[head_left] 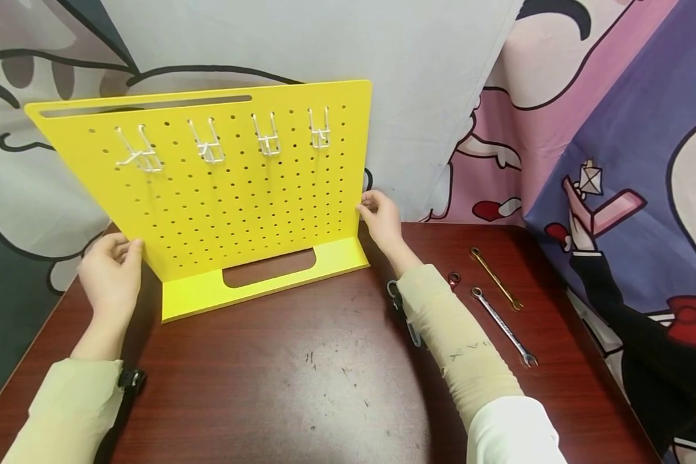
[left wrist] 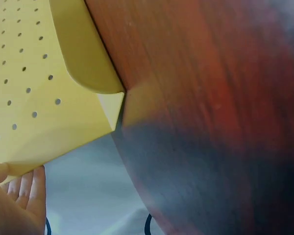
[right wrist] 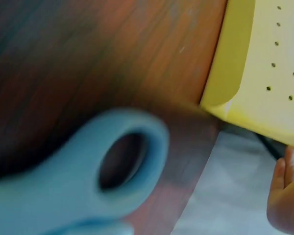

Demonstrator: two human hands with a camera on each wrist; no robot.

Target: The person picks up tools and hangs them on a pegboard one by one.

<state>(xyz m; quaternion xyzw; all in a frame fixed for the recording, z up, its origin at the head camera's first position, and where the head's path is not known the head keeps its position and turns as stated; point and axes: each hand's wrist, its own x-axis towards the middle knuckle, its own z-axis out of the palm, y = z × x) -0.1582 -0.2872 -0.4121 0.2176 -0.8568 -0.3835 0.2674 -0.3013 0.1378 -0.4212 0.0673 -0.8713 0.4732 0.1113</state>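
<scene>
A yellow pegboard [head_left: 255, 187] stands upright at the back of the table on its flat, slotted base, with several white wire hooks [head_left: 209, 151] along its upper part. My left hand [head_left: 113, 270] pinches the board's left edge; in the left wrist view its thumb lies over the front face and the other fingers sit behind. The right edge is pinched by my right hand [head_left: 381, 222], whose fingers show at the board's edge in the right wrist view.
On the right of the dark red table [head_left: 301, 386] lie a gold wrench [head_left: 495, 278] and a silver wrench [head_left: 504, 327]. A red ring-ended tool [head_left: 454, 279] is partly hidden by my right arm. A blurred light-blue ring-ended thing [right wrist: 88, 166] fills the right wrist foreground. Printed cloth [head_left: 441, 96] hangs behind.
</scene>
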